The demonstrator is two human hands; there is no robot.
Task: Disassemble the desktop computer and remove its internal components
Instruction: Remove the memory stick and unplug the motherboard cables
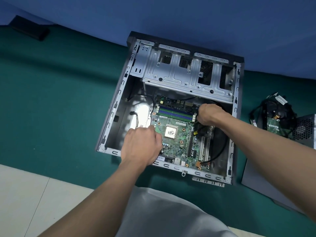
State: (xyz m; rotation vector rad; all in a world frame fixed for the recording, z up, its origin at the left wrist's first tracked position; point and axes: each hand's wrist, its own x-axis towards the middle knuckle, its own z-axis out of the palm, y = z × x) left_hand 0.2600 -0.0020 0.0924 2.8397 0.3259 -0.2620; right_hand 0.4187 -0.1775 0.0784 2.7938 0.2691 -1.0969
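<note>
An open desktop case (118,93) lies on its side on a green mat. Inside it sits the green motherboard (172,147), with a bare CPU (171,132) at its middle and blue and green memory slots (174,113) above. My left hand (142,146) is curled over the motherboard's left edge and grips it. My right hand (207,116) is curled at the board's upper right edge, by the slots' right end; its fingertips are hidden. A black cable (220,151) loops along the board's right side.
An empty metal drive cage (179,72) spans the case's far end. Removed parts lie at the right: a cable bundle with a fan (277,115), a green card (273,125) and a perforated metal box (306,130). A black object (29,29) lies far left. A blue wall stands behind.
</note>
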